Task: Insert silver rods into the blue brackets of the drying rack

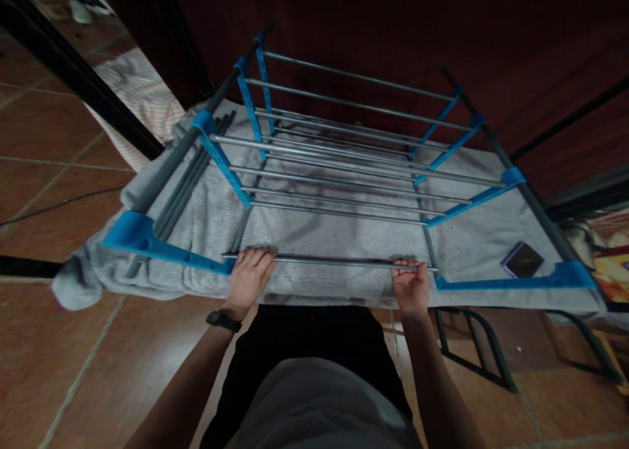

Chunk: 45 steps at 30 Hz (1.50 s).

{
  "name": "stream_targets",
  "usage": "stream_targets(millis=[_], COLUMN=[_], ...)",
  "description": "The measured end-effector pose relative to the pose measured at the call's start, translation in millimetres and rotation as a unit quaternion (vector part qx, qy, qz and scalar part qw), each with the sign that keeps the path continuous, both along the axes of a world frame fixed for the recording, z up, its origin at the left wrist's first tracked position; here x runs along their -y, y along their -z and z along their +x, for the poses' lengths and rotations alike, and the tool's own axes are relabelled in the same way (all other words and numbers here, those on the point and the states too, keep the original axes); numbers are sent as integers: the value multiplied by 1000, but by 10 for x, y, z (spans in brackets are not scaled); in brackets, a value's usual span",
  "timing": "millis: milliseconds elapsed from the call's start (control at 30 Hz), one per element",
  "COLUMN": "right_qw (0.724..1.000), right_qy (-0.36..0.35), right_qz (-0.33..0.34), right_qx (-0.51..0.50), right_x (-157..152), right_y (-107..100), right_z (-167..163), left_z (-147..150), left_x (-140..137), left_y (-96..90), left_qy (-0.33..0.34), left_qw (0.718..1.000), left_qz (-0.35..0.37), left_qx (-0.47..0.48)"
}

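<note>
A rack frame point(339, 182) of grey metal tubes and blue plastic connectors lies on its side on a grey blanket. Near the blanket's front edge, a thin grey metal rod point(334, 261) runs crosswise between two blue end brackets. My left hand point(250, 275) is closed over the rod's left part, close to the left bracket point(162, 247). Farther right, my right hand point(411, 285) pinches the same rod from the front, thumb and fingers around it, near the right bracket point(511, 282). Whether the rod's ends sit in the brackets I cannot tell.
Several loose grey tubes point(184, 187) lie on the blanket point(314, 285) at the left. A dark phone point(523, 260) rests at the right. Black metal poles point(78, 69) stand at both sides. Below is a tiled floor point(59, 344), with a black metal frame point(476, 351) at right.
</note>
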State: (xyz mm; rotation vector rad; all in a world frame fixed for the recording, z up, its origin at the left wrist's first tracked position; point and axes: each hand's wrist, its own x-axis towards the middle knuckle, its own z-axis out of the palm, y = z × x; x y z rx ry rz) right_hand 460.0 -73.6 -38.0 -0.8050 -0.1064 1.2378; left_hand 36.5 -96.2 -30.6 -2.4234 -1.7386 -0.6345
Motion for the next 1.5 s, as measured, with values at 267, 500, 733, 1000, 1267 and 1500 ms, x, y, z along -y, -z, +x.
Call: stream_targets(millis=[267, 500, 733, 1000, 1267, 1500], right_qw=[1000, 1000, 1000, 1000, 999, 999], right_qy=[1, 6, -3, 2, -10, -13], right_qz=[10, 10, 13, 11, 30, 37], right_qx=[2, -12, -9, 4, -5, -6], right_x=[11, 15, 32, 28, 40, 49], right_y=[-2, 1, -1, 11, 56, 65], right_z=[6, 9, 16, 26, 58, 65], left_z=[-1, 15, 29, 35, 56, 58], left_x=[-3, -5, -4, -4, -12, -2], left_y=[2, 7, -23, -28, -64, -46], left_qy=[8, 17, 26, 23, 30, 32], left_qw=[1000, 998, 998, 999, 999, 997], left_qz=[20, 44, 39, 31, 27, 45], left_qx=[-5, -29, -35, -36, -32, -50])
